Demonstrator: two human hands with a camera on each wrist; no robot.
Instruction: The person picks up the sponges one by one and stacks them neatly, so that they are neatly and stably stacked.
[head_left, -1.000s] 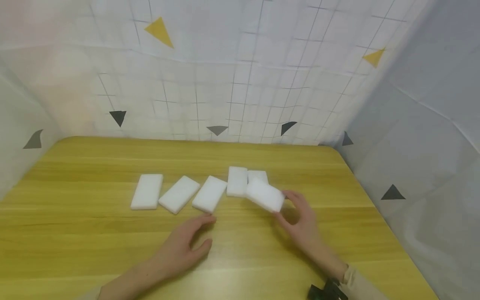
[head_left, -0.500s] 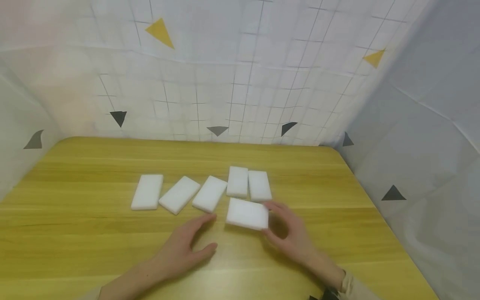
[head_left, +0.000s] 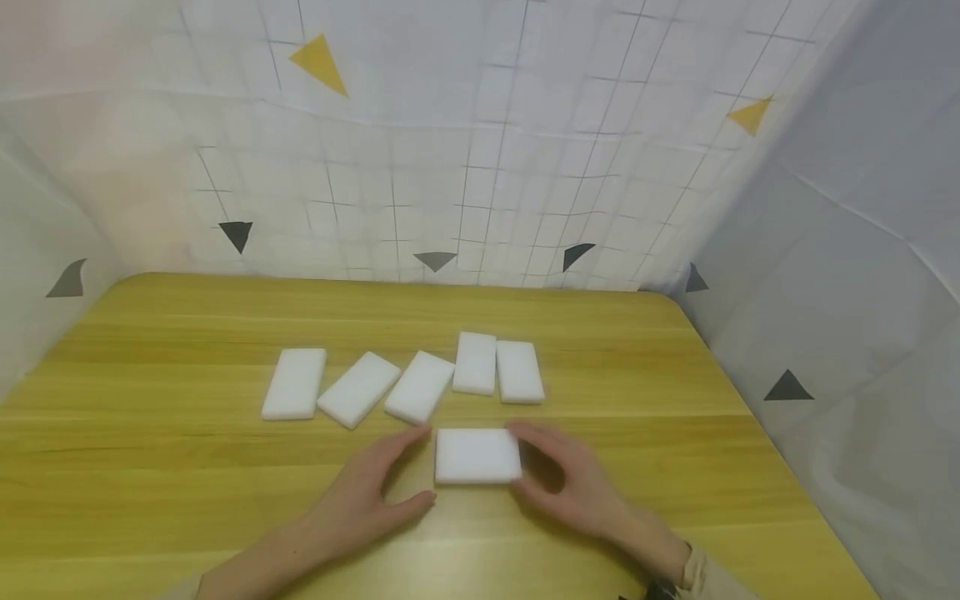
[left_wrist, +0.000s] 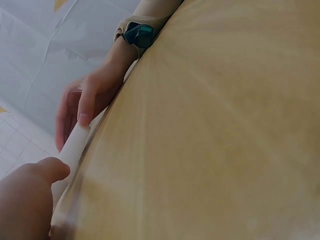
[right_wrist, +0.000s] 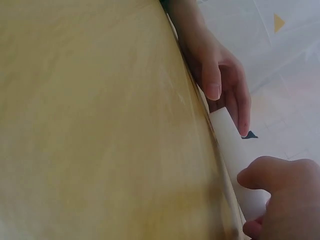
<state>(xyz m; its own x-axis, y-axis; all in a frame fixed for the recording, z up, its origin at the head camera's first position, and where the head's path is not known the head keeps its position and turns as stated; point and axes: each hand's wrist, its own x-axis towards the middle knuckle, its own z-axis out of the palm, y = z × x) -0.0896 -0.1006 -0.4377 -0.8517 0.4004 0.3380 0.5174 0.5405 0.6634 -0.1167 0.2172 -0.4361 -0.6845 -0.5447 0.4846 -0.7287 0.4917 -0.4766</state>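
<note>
My right hand (head_left: 573, 483) pinches the right end of a white rectangular sponge (head_left: 477, 456), fingers at its far corner and thumb at its near one. The sponge lies level, long side running left to right, low over or on the wooden table (head_left: 225, 500); which, I cannot tell. At its left end my left hand (head_left: 367, 492) has thumb and fingers spread apart, holding nothing. In the right wrist view the left fingertips come close to the end of the sponge (right_wrist: 232, 145); contact is unclear. The left wrist view shows its narrow edge (left_wrist: 75, 145).
Farther back lie several more white sponges in an uneven row, from one at the far left (head_left: 294, 384) to one at the right (head_left: 520, 372). White sheeting with a grid and triangles (head_left: 435, 261) stands behind the table. A dark device (left_wrist: 140, 35) sits on the right wrist.
My right hand has brought the sponge left and nearer, from in front of the row's right end to between both hands, turning it straight. The left hand has hardly moved.
</note>
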